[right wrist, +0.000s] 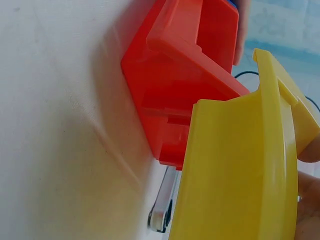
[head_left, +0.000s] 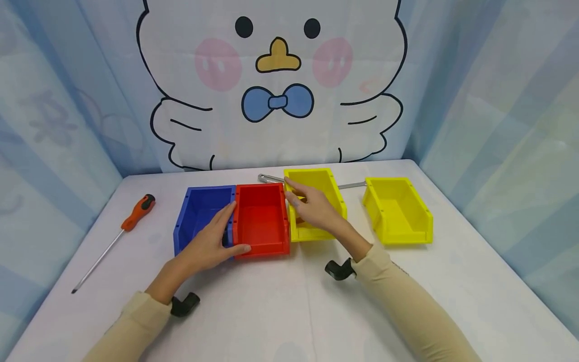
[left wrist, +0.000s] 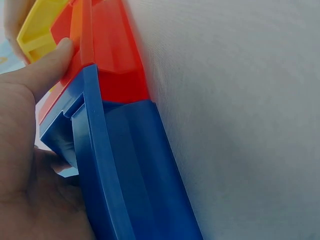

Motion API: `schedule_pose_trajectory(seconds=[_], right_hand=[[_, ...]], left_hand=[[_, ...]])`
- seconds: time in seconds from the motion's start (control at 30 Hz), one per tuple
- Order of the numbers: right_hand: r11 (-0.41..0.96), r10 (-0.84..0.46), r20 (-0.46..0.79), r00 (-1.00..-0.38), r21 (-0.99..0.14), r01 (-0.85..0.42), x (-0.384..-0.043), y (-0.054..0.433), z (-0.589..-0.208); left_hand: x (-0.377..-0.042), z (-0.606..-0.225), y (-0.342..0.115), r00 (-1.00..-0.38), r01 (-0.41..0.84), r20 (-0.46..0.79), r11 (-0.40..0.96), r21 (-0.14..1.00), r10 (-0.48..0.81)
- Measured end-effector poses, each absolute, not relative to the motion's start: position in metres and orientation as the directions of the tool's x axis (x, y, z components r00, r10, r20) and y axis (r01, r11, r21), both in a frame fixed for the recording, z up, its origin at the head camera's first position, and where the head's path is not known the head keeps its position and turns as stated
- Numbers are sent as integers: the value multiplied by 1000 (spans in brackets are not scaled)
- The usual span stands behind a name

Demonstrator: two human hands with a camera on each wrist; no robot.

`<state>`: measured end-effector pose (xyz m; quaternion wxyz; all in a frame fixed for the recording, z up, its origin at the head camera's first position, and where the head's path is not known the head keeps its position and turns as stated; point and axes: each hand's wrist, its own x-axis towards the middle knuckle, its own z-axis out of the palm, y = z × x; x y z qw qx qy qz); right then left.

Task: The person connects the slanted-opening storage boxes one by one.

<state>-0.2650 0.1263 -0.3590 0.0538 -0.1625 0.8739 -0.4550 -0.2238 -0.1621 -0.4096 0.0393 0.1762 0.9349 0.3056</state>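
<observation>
My left hand (head_left: 210, 244) rests over the joint of the blue bin (head_left: 196, 206) and the red bin (head_left: 262, 216), which stand side by side. Its fingers lie along their adjoining walls, and its thumb touches the red bin's front edge, as the left wrist view also shows. With my right hand (head_left: 316, 207) I grip the left wall of a yellow bin (head_left: 312, 234). That bin looks tilted and raised off the table against the red bin's right side in the right wrist view. My palm hides part of its inside.
A second yellow bin (head_left: 404, 206) stands apart at the right. Behind the bins lies a silver wrench (head_left: 352, 185), partly hidden by the held yellow bin. An orange-handled screwdriver (head_left: 132, 219) lies at the left of the white table (head_left: 271, 306). Curtains enclose the back and sides.
</observation>
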Motion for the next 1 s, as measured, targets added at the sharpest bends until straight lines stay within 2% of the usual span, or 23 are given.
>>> schedule_pose_trajectory(seconds=[0.67,1.0], right_hand=[[523,-324,128,-937,-801,-290,-264,125,-369],[509,-320,120,-940,-815,-277,-263,124,-375]], left_hand=[[-224,-409,-160,-936,303,30,756,580,351],[-224,-408,-161,-935,306,29,761,572,355]])
